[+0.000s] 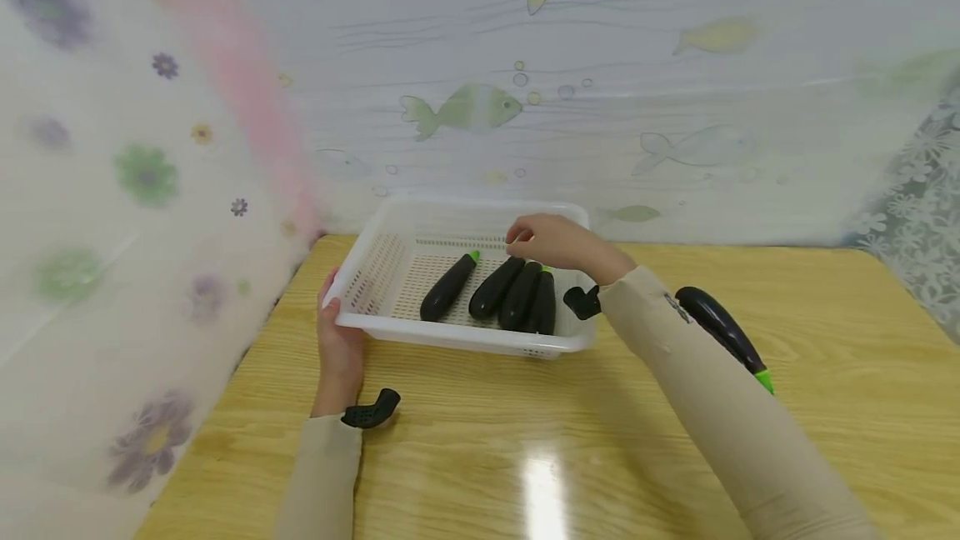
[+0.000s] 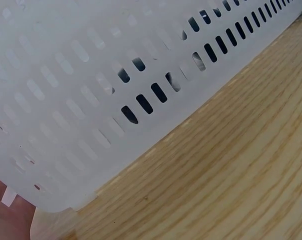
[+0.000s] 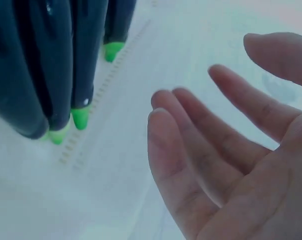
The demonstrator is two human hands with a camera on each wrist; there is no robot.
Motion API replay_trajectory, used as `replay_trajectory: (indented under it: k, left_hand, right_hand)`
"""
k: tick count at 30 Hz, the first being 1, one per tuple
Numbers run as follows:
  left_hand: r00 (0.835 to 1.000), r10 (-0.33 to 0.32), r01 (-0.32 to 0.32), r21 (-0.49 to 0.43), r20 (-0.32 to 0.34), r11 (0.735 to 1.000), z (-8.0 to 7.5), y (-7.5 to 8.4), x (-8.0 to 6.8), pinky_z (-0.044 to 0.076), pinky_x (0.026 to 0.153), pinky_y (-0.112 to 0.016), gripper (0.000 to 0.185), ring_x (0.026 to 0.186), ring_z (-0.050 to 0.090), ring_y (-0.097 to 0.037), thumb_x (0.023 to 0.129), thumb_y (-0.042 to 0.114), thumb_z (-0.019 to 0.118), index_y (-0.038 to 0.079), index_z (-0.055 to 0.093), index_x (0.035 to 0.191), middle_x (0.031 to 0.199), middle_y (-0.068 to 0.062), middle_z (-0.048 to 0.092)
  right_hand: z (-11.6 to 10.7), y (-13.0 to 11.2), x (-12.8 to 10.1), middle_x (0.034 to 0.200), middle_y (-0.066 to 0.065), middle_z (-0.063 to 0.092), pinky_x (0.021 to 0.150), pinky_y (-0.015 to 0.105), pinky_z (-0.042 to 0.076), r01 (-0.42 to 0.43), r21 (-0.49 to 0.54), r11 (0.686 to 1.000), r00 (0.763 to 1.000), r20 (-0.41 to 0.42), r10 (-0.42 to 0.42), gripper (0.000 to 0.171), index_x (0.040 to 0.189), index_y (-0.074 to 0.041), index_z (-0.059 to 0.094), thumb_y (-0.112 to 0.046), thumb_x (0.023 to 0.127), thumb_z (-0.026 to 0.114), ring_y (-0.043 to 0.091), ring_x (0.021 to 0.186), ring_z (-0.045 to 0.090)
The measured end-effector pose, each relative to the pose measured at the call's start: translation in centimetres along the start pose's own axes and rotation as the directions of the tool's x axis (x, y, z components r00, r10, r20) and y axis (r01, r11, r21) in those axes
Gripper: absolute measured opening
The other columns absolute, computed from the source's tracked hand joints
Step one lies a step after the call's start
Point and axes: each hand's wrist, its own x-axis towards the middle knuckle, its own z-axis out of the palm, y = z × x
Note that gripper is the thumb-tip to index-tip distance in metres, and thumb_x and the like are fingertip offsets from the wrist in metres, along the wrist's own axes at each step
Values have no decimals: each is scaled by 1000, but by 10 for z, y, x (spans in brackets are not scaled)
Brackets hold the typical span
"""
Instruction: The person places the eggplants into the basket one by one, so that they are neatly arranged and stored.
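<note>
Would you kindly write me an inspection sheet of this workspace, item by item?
Surface: wooden table, glossy, with a light glare.
Job's things: white slotted basket holding four eggplants; three lie side by side, one apart at the left. A fifth eggplant lies on the table right of the basket.
Clutter: nothing seen.
Hands: left hand holds the basket's near left corner; right hand hovers over the eggplants, its fingers relaxed, holding nothing.
Cables: nothing seen.
Surroundings: sheets printed with fish behind, flowers at the left.
</note>
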Motion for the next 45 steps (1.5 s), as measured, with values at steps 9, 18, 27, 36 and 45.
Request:
replay_trajectory:
  k: [9, 18, 27, 36, 45]
  left_hand:
    - [999, -20, 20, 4, -25, 1000, -2, 4, -1, 28, 96, -39, 47, 122, 34, -25, 90, 29, 38, 21, 33, 136, 136, -6, 36]
    - [1000, -26, 26, -39, -14, 999, 3, -2, -4, 25, 97, -38, 49, 120, 34, -24, 90, 26, 37, 17, 30, 137, 134, -6, 37]
    - [1000, 5, -6, -75, -3, 997, 2, -1, -2, 27, 95, -38, 48, 120, 33, -26, 89, 25, 39, 17, 32, 136, 134, -8, 36]
    - [1000, 11, -11, -43, 9, 999, 0, -2, -1, 26, 94, -40, 49, 120, 33, -27, 89, 29, 40, 18, 32, 136, 135, -8, 36]
    - [1000, -5, 4, -35, -14, 999, 2, 1, -3, 24, 97, -40, 48, 122, 32, -26, 90, 29, 38, 19, 31, 136, 134, -7, 36]
  right_hand:
    - [-9, 11, -55, 112, 2, 55, 72, 34, 47, 53, 144, 988, 996, -85, -41, 32, 117, -17, 53, -34, 89, 50, 17, 94, 56]
    - [-6, 29, -116, 114, 1, 55, 76, 38, 45, 105, 388, 916, 989, -141, -53, 39, 122, -19, 48, -39, 89, 49, 21, 101, 53]
    - [-6, 48, -149, 114, -1, 55, 73, 33, 46, 71, 396, 915, 959, -281, 47, 40, 125, -21, 46, -40, 89, 48, 12, 98, 54]
    - [-3, 67, -157, 115, 1, 54, 73, 31, 46, 41, 426, 904, 930, -348, 122, 40, 125, -20, 46, -40, 90, 47, 14, 95, 54]
    - [0, 89, -152, 120, 12, 51, 72, 32, 47, 20, 417, 909, 930, -341, 135, 50, 136, -14, 34, -39, 92, 42, 17, 97, 55]
